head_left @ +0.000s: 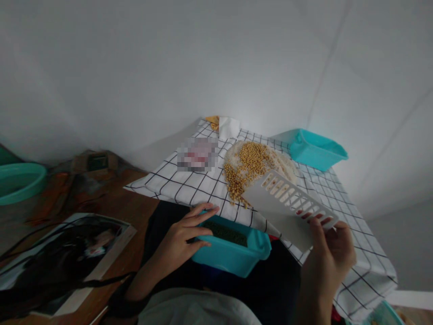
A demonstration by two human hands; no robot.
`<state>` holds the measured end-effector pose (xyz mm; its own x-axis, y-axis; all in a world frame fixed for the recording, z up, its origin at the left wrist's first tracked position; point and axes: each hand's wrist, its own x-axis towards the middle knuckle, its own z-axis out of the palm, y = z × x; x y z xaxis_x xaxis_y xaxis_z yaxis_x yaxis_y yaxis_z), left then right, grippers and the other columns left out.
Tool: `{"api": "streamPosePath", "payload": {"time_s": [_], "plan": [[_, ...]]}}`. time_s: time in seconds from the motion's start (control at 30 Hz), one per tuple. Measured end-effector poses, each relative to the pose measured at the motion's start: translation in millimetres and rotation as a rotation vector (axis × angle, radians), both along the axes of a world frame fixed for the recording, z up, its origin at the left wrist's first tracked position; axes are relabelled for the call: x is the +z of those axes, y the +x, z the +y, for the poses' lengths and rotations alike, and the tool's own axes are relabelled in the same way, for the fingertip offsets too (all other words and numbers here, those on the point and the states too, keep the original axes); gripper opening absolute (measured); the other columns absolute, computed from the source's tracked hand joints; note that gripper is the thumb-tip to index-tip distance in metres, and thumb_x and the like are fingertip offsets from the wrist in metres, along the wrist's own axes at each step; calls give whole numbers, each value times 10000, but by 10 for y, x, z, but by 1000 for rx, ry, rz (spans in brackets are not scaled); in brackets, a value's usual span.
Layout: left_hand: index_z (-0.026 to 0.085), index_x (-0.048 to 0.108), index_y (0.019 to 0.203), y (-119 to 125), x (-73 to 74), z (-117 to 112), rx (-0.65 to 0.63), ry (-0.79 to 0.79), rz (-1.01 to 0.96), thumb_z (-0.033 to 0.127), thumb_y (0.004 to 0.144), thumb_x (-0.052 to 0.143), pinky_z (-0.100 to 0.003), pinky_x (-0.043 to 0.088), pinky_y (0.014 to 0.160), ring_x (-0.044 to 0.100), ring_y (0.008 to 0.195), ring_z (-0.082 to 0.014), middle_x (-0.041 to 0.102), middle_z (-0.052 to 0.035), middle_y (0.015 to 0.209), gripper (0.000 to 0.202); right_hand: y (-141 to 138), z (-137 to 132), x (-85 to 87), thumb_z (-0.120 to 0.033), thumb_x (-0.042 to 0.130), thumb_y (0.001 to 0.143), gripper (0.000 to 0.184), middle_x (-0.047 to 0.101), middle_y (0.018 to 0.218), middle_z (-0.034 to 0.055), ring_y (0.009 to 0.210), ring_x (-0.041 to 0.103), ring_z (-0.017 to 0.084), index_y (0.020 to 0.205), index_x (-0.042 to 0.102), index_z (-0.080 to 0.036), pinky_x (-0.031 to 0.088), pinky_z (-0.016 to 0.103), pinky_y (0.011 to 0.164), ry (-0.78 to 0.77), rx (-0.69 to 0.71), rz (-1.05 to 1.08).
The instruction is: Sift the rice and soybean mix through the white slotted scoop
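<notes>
My right hand (pixel 329 255) is closed on the slotted end of a white plastic board (pixel 287 210), which tilts over the near part of the table. The board's far corner is beside yellow soybeans (pixel 252 155) lying with pale, rice-like grains (pixel 284 164) in a loose heap. Held low at the table's front edge, over my lap, is a turquoise plastic bin (pixel 230 255) with small dark green beans or grains (pixel 225 232) inside. Across its left rim rests my left hand (pixel 189 232), fingers stretched and spread, with nothing pinched between them.
Another turquoise bin (pixel 314 151) stands at the table's back right. A black-and-white checked cloth (pixel 169 183) covers the table. A blurred-out item (pixel 198 154) and a white packet (pixel 229 127) lie on it. A green basin (pixel 20 183) is far left; a grey wall (pixel 203 58) is behind.
</notes>
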<state>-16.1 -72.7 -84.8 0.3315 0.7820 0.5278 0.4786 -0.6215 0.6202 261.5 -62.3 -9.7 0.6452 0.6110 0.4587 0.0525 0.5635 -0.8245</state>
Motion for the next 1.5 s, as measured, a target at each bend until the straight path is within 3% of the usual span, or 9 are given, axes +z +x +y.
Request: {"api": "streamPosePath", "payload": {"time_s": [0.23,0.5,1.0,1.2,1.5], "plan": [[191,760,816,8,-7,18,-2,22,-13,56,817,701,-430,460,1125,489,1385,-281,639,-110,1379,147,-14,-67,49,-179,812,695,255,656,775,-45,746,679,121,778,570,-184,559,286,789,-25,-28,15],[192,755,816,2,-3,11,-6,22,-16,66,827,695,-445,459,1125,480,1393,-287,634,-114,1384,140,25,-51,-19,-221,809,701,249,667,791,-30,738,669,115,763,572,-180,546,264,755,-72,-49,-18],[193,755,830,7,-6,21,-10,21,-14,62,821,703,-456,448,1135,471,1401,-288,625,-108,1397,141,75,-89,-70,-234,830,681,279,642,779,-34,743,661,126,748,565,-178,564,308,784,-66,4,15],[201,757,827,6,-1,20,-5,2,-9,68,822,697,-455,451,1132,464,1407,-285,622,-96,1402,146,139,-135,-103,-224,826,679,262,636,761,-31,716,641,116,741,576,-178,567,278,726,-87,5,-1],[196,759,821,11,21,8,-4,-8,-18,71,827,693,-442,451,1131,481,1393,-286,632,-105,1388,141,112,-230,-74,-177,819,694,247,640,762,-42,747,669,120,757,580,-177,545,270,773,-121,57,66]]}}
